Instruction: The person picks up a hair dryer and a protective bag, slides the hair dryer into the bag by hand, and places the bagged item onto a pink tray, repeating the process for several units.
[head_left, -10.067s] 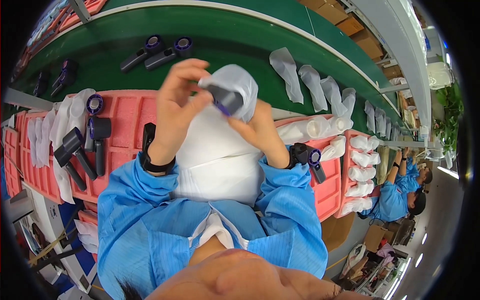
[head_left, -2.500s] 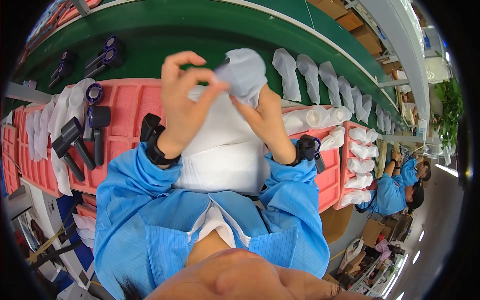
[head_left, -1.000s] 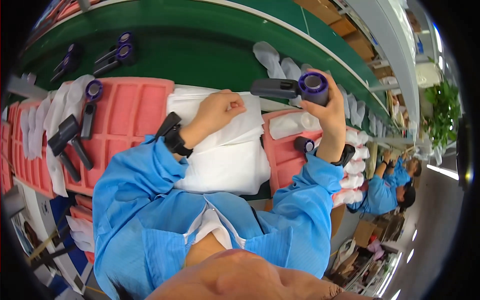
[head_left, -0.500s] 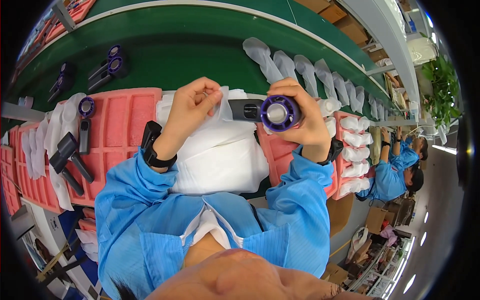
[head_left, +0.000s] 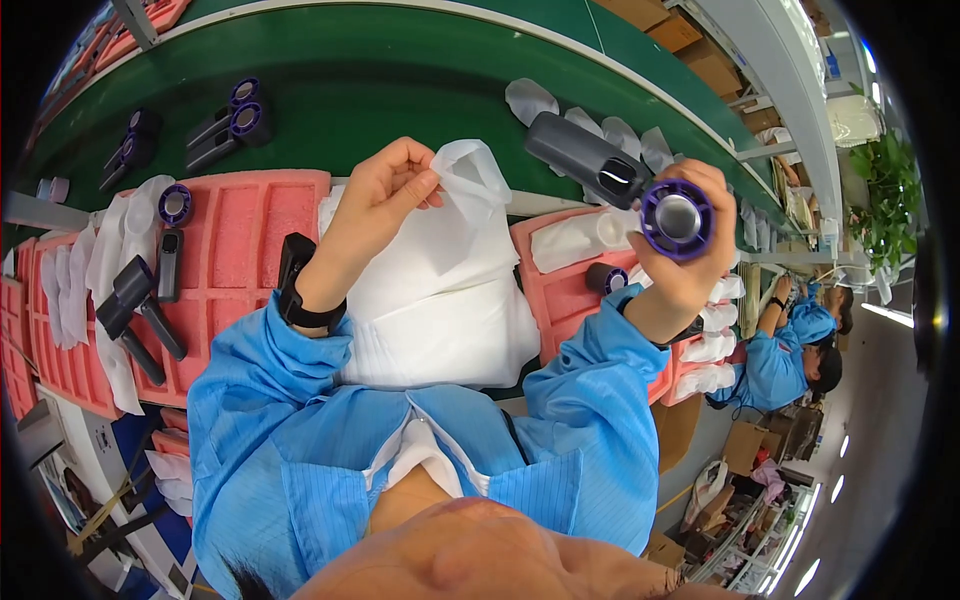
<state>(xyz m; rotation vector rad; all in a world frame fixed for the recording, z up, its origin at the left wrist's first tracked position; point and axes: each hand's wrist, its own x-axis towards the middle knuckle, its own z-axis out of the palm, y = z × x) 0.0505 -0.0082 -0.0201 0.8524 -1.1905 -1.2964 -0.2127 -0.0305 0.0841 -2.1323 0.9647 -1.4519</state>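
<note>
Between the fingertips of my left hand (head_left: 375,215) I pinch the edge of a thin white bag (head_left: 470,185), whose mouth gapes. Beneath it lies a stack of white bags (head_left: 440,335). My right hand (head_left: 700,270) is closed round the head of a dark grey hair dryer (head_left: 585,158) with a purple ring at its end. The dryer is apart from the bag, its handle slanting up and left. Just left of my right wrist, another dark piece with a purple ring (head_left: 606,278) and a white-wrapped one (head_left: 580,240) lie in a pink foam tray (head_left: 532,262).
At left, a pink foam tray (head_left: 230,235) bears unwrapped hair dryers (head_left: 130,295) and white-wrapped pieces. More dryers (head_left: 228,125) lie on the green table (head_left: 380,90). White-wrapped ones (head_left: 708,347) fill a tray at right. Co-workers in blue (head_left: 775,355) are farther right.
My right hand has carried the hair dryer right, away from the bag, and its handle now tilts upward. The bag in my left hand has spread at its mouth.
</note>
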